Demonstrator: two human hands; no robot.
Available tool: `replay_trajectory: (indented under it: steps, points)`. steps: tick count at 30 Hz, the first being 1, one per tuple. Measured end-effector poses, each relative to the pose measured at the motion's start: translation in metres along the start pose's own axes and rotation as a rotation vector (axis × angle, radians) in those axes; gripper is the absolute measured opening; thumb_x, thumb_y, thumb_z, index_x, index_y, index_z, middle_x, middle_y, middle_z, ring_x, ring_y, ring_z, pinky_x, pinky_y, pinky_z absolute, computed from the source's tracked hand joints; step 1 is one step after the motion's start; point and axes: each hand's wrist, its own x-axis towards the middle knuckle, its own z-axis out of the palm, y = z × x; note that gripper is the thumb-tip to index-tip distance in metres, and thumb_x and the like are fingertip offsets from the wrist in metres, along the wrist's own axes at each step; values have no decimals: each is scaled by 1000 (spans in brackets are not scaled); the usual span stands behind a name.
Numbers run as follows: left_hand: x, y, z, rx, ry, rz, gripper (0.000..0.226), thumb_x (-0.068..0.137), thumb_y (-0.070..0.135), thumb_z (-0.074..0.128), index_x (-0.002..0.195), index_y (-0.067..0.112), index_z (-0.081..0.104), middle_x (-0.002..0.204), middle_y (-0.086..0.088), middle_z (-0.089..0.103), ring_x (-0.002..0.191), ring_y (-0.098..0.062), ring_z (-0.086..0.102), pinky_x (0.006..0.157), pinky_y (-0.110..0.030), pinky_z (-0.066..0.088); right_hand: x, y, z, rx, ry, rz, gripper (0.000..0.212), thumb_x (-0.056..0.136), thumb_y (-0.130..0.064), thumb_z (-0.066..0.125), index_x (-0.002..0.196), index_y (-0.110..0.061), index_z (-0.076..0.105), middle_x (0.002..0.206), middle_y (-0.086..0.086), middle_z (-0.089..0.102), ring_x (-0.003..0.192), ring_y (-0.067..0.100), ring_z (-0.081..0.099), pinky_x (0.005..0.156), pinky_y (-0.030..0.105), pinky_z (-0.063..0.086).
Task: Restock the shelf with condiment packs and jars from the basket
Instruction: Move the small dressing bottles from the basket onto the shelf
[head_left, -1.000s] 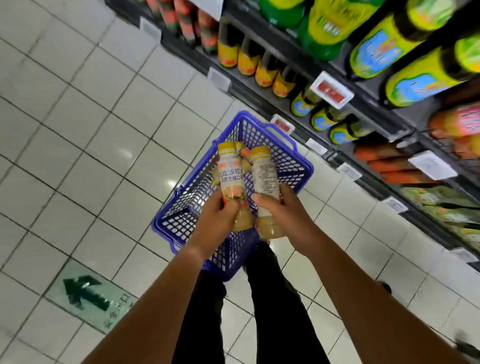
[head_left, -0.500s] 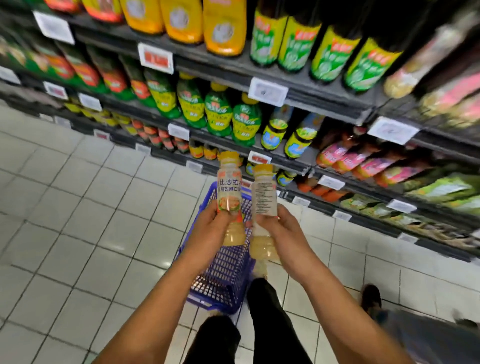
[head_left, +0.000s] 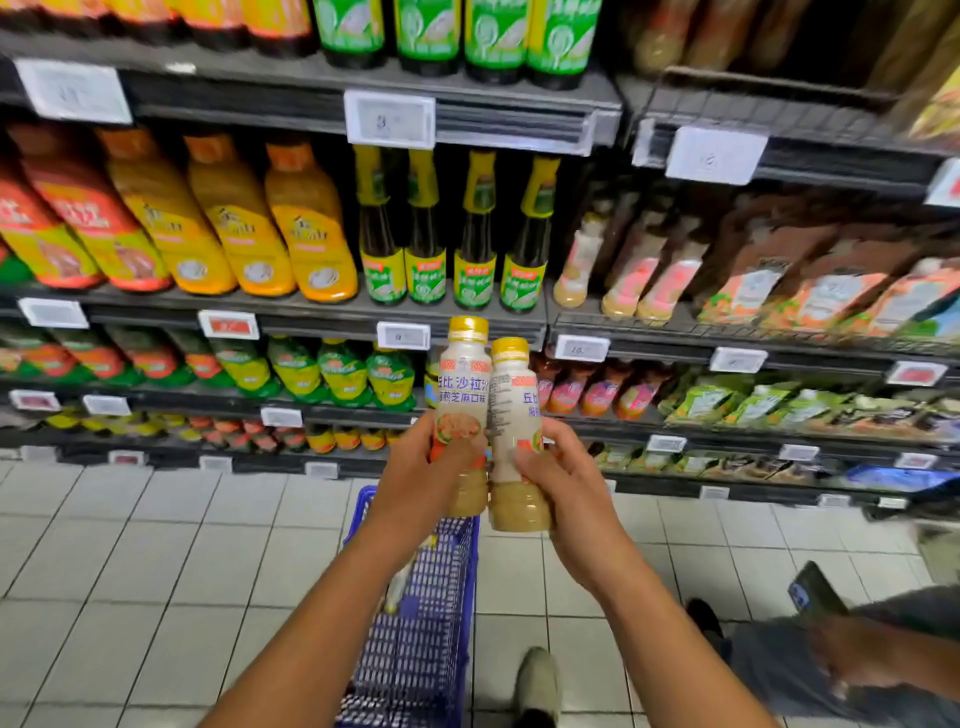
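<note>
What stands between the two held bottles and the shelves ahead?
Nothing visible. Left hand and right hand hold the left bottle and right bottle in open air before the shelves. Basket is below, another person low right, both off the line. Free slot: cannot tell.

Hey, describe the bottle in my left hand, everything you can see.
The left bottle is a small plastic-looking bottle with a yellow cap, a pale label with Chinese print and a salad picture, and beige sauce showing in its clear base. The left hand grips its lower half, holding it roughly upright before the shelves, its side against the right-hand bottle.
</note>
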Motion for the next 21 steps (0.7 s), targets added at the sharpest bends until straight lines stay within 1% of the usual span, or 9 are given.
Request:
replay_trajectory:
  steps: [3,7,10,12,14,16,18,20,21]
  points:
    - [4,20,16,32,-44,44,27,73,38,68,99,31,71,91,1,75,83,-17,72,66,-34,59,-2,-26,-9,3,6,-78,43,76,-33,78,116,-27,62,104,9,74,87,25,71,69,39,58]
    - [13,45,41,31,-98,102,31,66,48,70,93,34,72,90,-9,74,80,-23,70,69,-45,58,-2,-56,-23,10,52,-187,53,81,-19,75,128,-18,51,112,8,74,95,20,70,72,31,57]
    - [20,63,64,15,-101,162,16,71,41,70,86,38,73,80,-2,73,72,-16,68,63,-36,57,-1,-80,-34,-10,94,-251,50,81,-20,68,127,-17,52,102,-2,76,91,11,70,71,24,56]
    - [25,75,80,17,-123,200,18,70,45,70,87,40,72,77,4,73,70,-11,67,61,-30,55,0,-99,-45,-33,119,-287,47,81,-24,64,126,-17,54,95,-7,76,85,8,70,70,22,56]
    - [29,87,96,17,-137,224,26,67,51,69,90,40,72,78,5,73,70,-10,68,61,-30,53,2,-117,-58,-78,127,-308,44,80,-26,63,123,-17,58,95,-4,76,85,11,71,74,27,58]
    - [34,100,113,8,-143,264,28,65,53,70,89,39,72,77,5,73,69,-10,67,58,-27,53,4,-134,-71,-127,124,-323,37,81,-29,65,116,-17,65,95,2,76,86,18,70,78,39,59]
    - [41,113,130,10,-129,310,29,63,54,72,86,38,72,74,4,71,66,-11,65,57,-29,53,9,-150,-84,-152,121,-342,28,81,-31,67,106,-20,69,90,7,74,79,22,69,71,42,59]
    - [49,124,145,27,-105,352,27,61,55,73,82,38,71,72,6,70,65,-10,63,60,-31,51,15,-168,-96,-181,124,-370,24,80,-34,67,101,-22,69,84,6,72,68,19,66,58,33,55]
    - [54,129,152,46,-95,376,26,62,56,73,81,39,71,72,7,71,66,-8,64,62,-31,51,19,-176,-101,-188,124,-385,26,80,-34,68,102,-21,69,84,4,72,70,17,67,59,30,54]
